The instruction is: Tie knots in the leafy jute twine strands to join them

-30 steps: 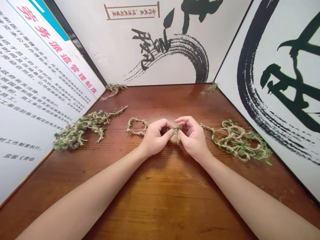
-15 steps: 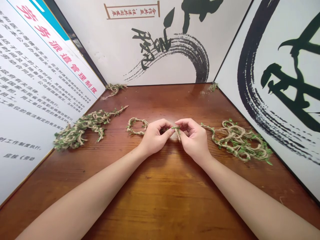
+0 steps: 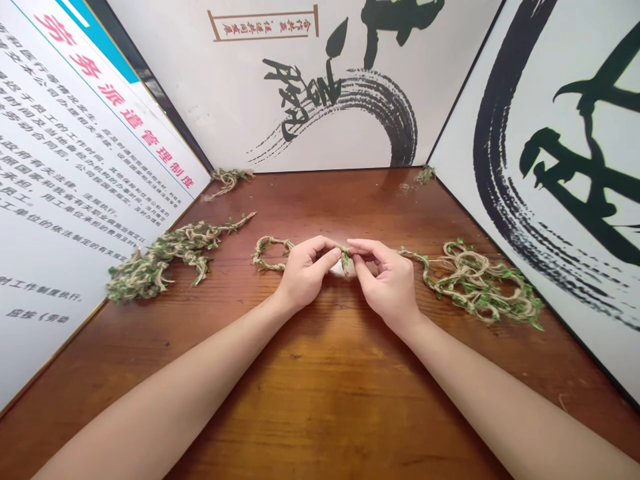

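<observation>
Between my two hands is a length of leafy twine (image 3: 345, 258), tan jute with small green leaves. My left hand (image 3: 306, 270) pinches it from the left with thumb and fingers. From the right, my right hand (image 3: 386, 277) pinches the same spot, its fingertips almost touching the left ones. A short piece of the twine hangs below the fingertips. On the table just left of my left hand lies a twisted twine loop (image 3: 270, 252), partly hidden by that hand. To the right of my right hand, a strand runs into a loose tangle of leafy twine (image 3: 483, 280).
A heap of braided leafy twine (image 3: 170, 257) lies at the left of the wooden table (image 3: 300, 400). Small twine scraps (image 3: 230, 179) sit in the back left corner, more green bits (image 3: 426, 175) in the back right. Upright printed panels (image 3: 320, 127) border the table on three sides.
Both hands have shifted slightly left with the twine. The fingertips have come closer together, and the hanging piece now shows a green leaf at its top.
</observation>
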Motion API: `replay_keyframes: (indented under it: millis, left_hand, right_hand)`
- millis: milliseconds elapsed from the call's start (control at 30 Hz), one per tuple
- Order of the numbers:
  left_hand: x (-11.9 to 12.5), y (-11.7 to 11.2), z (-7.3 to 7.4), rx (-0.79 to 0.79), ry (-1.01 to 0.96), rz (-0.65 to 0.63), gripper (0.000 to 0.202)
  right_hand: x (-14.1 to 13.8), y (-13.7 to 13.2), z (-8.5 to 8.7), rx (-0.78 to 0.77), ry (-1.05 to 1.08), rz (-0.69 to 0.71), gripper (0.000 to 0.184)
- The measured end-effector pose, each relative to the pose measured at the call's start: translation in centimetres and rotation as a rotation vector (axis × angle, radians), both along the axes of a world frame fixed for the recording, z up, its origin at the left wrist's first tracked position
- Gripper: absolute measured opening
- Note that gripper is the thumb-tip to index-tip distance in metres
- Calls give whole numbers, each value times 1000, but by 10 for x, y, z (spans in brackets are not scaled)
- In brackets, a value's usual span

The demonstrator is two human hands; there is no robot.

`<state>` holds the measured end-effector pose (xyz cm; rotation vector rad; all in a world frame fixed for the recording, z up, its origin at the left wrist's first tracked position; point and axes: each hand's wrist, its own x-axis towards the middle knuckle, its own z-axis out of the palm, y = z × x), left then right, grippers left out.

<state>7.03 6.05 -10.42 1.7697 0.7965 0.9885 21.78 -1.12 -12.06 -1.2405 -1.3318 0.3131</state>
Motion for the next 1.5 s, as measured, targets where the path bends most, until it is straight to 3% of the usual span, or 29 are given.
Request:
replay_keyframes:
  millis: [167, 633, 867, 1167, 1367, 1500]
  left_hand:
    - [1, -3, 3, 5, 15, -13, 33]
    - [2, -2, 1, -48, 32, -21, 13]
    - [1, -2, 1, -87, -4, -65, 13]
    - [1, -2, 0, -58, 29, -69, 14]
    - [2, -2, 0, -19, 41, -48, 16]
    - [1, -1, 0, -47, 17, -61, 17]
  right_hand:
    - [0, 0, 1, -10, -25, 14, 22]
    - [1, 4, -4, -119, 211, 105, 23]
    - [2, 5, -3, -133, 108, 126, 12]
    - [0, 0, 2, -79, -70, 17, 10]
    - [2, 9, -2, -218, 193, 63, 7]
    - [1, 7, -2, -211, 218, 92, 8]
